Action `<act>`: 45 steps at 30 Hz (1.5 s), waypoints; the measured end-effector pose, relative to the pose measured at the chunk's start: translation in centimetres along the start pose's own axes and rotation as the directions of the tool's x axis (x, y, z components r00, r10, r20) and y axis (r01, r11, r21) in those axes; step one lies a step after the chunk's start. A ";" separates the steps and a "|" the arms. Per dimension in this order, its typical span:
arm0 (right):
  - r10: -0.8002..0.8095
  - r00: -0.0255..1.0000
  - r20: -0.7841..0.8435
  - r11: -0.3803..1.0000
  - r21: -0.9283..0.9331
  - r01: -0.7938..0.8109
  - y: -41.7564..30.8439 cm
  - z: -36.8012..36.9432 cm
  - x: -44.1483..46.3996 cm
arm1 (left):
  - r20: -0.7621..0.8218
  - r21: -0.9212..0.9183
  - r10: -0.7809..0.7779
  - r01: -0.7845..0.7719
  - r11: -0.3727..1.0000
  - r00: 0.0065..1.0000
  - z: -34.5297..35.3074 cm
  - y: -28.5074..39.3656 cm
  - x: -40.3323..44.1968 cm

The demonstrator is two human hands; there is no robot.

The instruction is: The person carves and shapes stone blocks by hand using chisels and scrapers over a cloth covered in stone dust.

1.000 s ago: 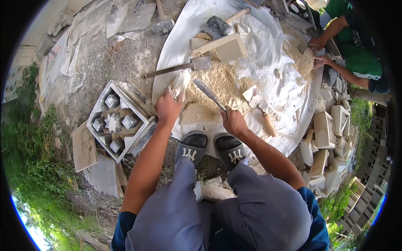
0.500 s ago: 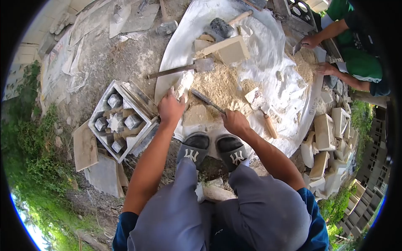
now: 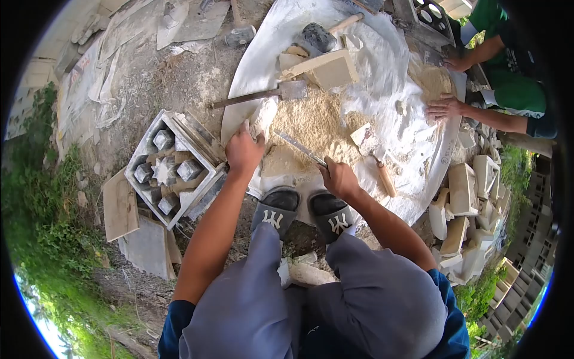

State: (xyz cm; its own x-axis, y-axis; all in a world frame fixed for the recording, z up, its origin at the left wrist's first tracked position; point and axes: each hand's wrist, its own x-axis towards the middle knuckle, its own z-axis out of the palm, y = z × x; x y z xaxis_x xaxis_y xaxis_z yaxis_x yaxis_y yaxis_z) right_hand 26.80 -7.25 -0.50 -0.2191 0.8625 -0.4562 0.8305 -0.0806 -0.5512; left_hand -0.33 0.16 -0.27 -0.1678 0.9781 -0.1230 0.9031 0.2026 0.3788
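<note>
In the head view, the left hand (image 3: 243, 149) is curling part-way shut, its fingers and thumb holding the near end of a pale piece (image 3: 263, 115) at the left edge of a heap of sandy dust (image 3: 314, 113). The right hand (image 3: 339, 179) is closing fully around a long flat metal tool (image 3: 299, 145), whose tip is pointing toward the pale piece while staying just apart from it. Below the tool, a flat stone (image 3: 280, 161) is lying in the dust. Close ahead, a flat-headed tool (image 3: 292, 90) is lying across the way, its handle reaching past the far end of the pale piece. Beyond it, a thick slab (image 3: 333, 70) is leaning among smaller bits, and a dark mallet (image 3: 318, 37) is resting farther off. A trowel (image 3: 385, 178) is lying near the right hand, all of these sitting on a white sheet (image 3: 376, 90). Two slippers (image 3: 276, 208) are standing at the sheet's near edge, between the forearms. A box with a star shape (image 3: 173, 170) is crowding the left forearm, with boards (image 3: 121, 206) lying beside it. On the right, stone pieces (image 3: 465, 186) are piling up, and another person's hand (image 3: 445, 107) is resting flat at the sheet's far side.
</note>
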 end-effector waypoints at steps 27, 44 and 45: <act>0.323 0.832 -0.451 0.940 0.259 -0.224 11.0 -10.3 -2.9 | -0.117 -0.530 0.029 -0.087 0.844 0.993 -0.1 -1.3 1.0; 0.025 0.916 -0.401 0.960 -0.247 -0.135 14.4 -14.8 4.7 | -0.063 -0.027 0.359 -0.361 0.932 0.931 -1.8 2.2 7.0; 0.023 0.917 -0.399 0.960 -0.248 -0.132 14.7 -14.3 4.9 | -0.050 0.027 0.373 -0.372 0.928 0.926 -2.2 2.1 7.5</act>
State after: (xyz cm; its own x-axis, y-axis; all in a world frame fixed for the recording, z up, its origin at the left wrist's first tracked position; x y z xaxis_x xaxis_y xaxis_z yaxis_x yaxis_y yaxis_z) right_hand 45.29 2.94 -0.88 0.0228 0.9881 -0.1520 0.9529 -0.0674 -0.2955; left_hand -0.54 8.01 1.67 0.1615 0.9841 0.0733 0.9108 -0.1772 0.3728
